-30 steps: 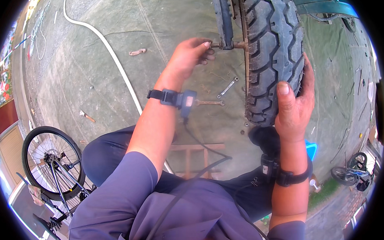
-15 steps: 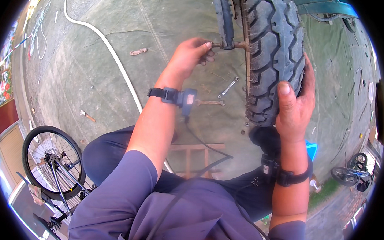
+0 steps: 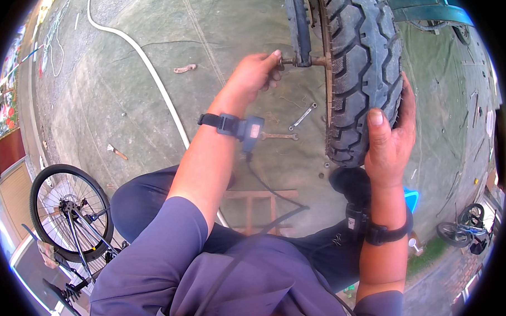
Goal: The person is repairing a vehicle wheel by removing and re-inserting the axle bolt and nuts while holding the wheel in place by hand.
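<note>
A black, knobbly wheel tyre (image 3: pixel 364 59) stands upright in front of me, with a dark metal fork arm (image 3: pixel 297 28) along its left side. A rusty axle (image 3: pixel 318 61) sticks out leftward through the foot of that arm. My left hand (image 3: pixel 257 74) pinches the axle's outer end between thumb and fingers; whether a nut is in the pinch is hidden. My right hand (image 3: pixel 391 145) grips the near right side of the tyre, thumb on the tread and fingers round the sidewall. Below the axle, a shiny spanner (image 3: pixel 303 116) and a rusty spanner (image 3: pixel 280 136) lie on the ground.
Two small nuts (image 3: pixel 327 165) lie by my shoe. A white hose (image 3: pixel 155 78) runs across the green ground sheet, near a hatchet (image 3: pixel 118 152). A bicycle wheel (image 3: pixel 71 211) is at left, a blue container (image 3: pixel 411 200) beside my right forearm, a teal frame (image 3: pixel 432 12) at far right.
My left hand stays at the axle end, its thumb and fingers slightly shifted. The whole view has moved a few pixels; the right hand keeps its hold on the tyre.
</note>
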The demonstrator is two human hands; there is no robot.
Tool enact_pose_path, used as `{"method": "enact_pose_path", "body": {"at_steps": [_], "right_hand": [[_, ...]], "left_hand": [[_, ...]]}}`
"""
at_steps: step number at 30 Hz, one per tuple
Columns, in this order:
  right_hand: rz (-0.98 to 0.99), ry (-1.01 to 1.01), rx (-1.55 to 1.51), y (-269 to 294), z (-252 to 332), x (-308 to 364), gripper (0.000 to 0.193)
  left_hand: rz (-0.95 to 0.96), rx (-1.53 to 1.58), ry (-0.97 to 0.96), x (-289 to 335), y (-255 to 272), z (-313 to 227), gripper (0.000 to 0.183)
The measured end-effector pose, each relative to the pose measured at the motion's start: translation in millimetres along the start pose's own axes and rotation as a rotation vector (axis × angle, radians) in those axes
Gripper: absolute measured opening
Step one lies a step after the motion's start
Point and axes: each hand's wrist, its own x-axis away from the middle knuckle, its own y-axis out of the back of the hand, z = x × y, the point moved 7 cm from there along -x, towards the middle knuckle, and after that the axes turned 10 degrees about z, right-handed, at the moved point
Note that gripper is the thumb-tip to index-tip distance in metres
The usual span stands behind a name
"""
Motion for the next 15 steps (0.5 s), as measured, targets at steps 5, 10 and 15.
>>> {"method": "enact_pose_path", "body": {"at_steps": [5, 10, 15], "right_hand": [[-0.004, 0.001, 0.0, 0.1, 0.4, 0.5, 0.083], [-0.009, -0.003, -0.005, 0.2, -0.1, 0.6, 0.083], [-0.008, -0.004, -0.017, -0.3, 0.1, 0.5, 0.083]], "left_hand": [[-0.029, 0.006, 0.06, 2.4, -1.5, -0.7, 0.044], [-0.066, 0.03, 0.082, 5.4, -4.5, -0.2, 0.044], [-0.074, 0.127, 0.083, 6.6, -6.8, 3.7, 0.041]]}}
